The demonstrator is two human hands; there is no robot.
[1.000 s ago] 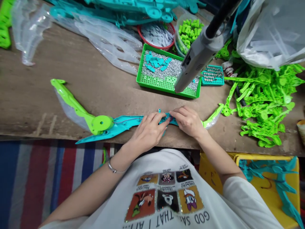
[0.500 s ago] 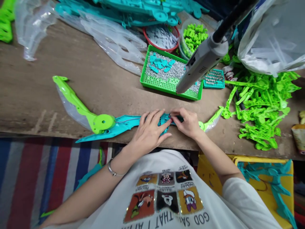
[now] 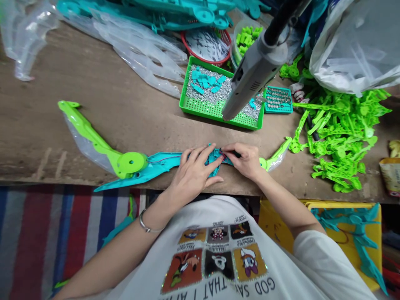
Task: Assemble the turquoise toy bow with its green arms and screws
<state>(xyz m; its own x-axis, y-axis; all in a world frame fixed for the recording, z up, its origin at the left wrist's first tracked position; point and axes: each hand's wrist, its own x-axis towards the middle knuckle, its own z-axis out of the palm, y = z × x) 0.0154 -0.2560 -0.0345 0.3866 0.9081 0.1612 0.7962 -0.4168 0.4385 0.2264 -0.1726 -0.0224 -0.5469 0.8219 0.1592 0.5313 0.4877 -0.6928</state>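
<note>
A long teal plastic piece (image 3: 165, 163) lies along the table's front edge, with a green arm (image 3: 93, 135) on a round hub at its left end and a shorter green arm (image 3: 276, 155) at its right end. Across the teal middle rests my left hand (image 3: 192, 168), fingers spread and pressing on it. My right hand (image 3: 245, 160) is pinched at the middle section, just right of my left fingertips. What its fingertips hold is too small to make out. A thin wire runs along the teal piece's left half.
Behind the hands, a green tray (image 3: 206, 109) holds screws and small teal parts. A grey electric screwdriver (image 3: 250, 75) hangs over it. Green parts (image 3: 340, 137) are heaped at right, beside a small teal tray (image 3: 278, 100). A yellow crate (image 3: 368, 246) stands below the table's right side.
The view has shifted a little, so most things on the table appear slightly further left. Both hands remain at the middle of the teal piece, with only slight finger movement.
</note>
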